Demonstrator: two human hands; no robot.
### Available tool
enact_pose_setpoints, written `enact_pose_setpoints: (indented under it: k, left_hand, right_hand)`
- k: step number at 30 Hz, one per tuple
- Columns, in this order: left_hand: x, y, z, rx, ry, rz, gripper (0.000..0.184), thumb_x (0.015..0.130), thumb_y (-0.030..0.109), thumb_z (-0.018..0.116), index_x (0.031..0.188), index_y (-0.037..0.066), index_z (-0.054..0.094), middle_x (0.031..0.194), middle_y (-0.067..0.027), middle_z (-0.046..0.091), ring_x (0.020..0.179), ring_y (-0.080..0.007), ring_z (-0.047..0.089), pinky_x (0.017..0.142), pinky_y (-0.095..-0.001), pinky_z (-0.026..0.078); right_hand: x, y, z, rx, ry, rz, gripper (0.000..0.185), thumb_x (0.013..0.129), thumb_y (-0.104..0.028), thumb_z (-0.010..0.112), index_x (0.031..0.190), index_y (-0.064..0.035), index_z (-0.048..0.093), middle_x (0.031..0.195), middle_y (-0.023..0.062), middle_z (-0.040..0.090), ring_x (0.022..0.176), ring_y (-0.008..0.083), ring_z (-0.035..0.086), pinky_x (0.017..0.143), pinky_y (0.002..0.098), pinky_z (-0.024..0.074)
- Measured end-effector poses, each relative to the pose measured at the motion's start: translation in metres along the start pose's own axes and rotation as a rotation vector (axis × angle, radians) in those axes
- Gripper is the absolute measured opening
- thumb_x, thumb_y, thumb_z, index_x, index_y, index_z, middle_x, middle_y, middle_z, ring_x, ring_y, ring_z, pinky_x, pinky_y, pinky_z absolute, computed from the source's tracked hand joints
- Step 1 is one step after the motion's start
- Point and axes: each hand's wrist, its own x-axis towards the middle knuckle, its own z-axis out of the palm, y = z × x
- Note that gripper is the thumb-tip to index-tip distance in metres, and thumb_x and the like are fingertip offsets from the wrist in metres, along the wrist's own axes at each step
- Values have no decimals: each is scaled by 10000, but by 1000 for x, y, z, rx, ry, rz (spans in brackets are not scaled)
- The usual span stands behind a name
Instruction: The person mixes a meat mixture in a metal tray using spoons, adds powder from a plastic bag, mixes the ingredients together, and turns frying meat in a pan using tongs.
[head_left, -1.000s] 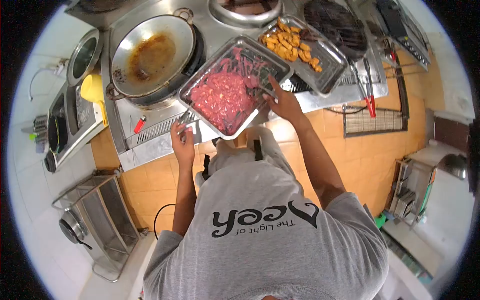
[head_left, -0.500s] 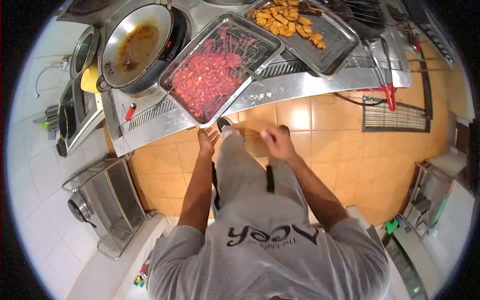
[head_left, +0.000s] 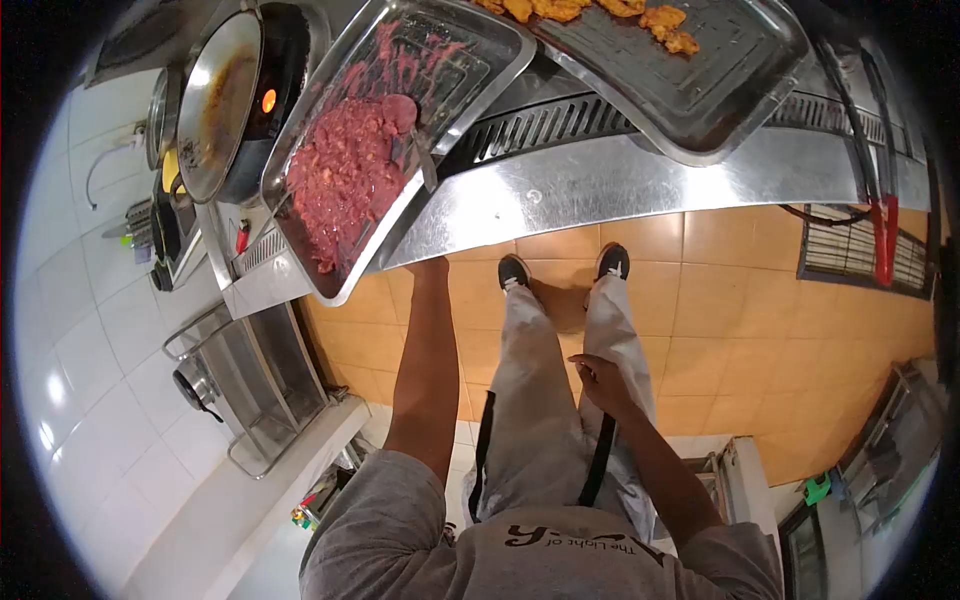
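Meat (head_left: 345,180) is carried in a tray (head_left: 480,52), overhanging the desk (head_left: 570,185). Right hand (head_left: 604,384) is half-curled, grip empty; left hand (head_left: 430,267) is mostly hidden, its grip indeterminable.

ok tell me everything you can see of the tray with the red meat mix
The tray is shallow, rectangular and shiny, apparently metal, with rounded corners and a flat rim. It lies aslant on the counter, its near corner jutting past the front edge. Red, wet-looking meat mix is heaped nearer that corner, with smears farther back. A utensil handle crosses the right rim. Whether the mostly hidden left hand touches it, I can't tell.
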Motion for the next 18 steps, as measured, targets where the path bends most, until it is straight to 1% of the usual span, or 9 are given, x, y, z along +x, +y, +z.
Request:
enact_pose_setpoints:
  k: [1,4,10,13,18]
  left_hand:
    - [1,0,0,-3,-4,5,549,890,447,347,1259,51,437,1248,-150,492,1120,-280,505,923,-415,448]
    - [2,1,-1,-17,8,11,548,889,448,349,1258,52,438,1248,-148,492,1120,-278,504,922,-415,448]
    - [2,2,-4,-21,10,6,546,889,448,352,1256,54,440,1247,-144,492,1120,-276,503,921,-414,447]
    - [3,1,-5,-22,13,1,544,889,448,354,1255,55,441,1247,-143,492,1120,-275,502,920,-414,447]
    - [7,-1,-4,-34,12,-11,542,889,448,357,1254,56,442,1246,-140,492,1120,-273,501,919,-414,447]
  right_hand:
    - [2,1,-3,17,31,1,205,889,-155,511,1022,-38,614,734,97,601,578,154,512,554,291,424]
    - [4,-1,-10,63,55,48,197,888,-147,508,1015,-37,612,684,77,563,567,138,478,546,290,405]
    - [11,7,-13,26,32,-6,183,888,-146,506,1007,-53,610,684,80,559,576,146,485,561,287,406]
    - [14,11,-16,0,20,10,184,888,-144,503,1012,-60,610,691,84,564,585,155,494,569,294,412]
    - [18,13,-18,-4,35,-29,184,882,-133,501,1007,-49,608,703,92,568,601,166,510,590,296,424]
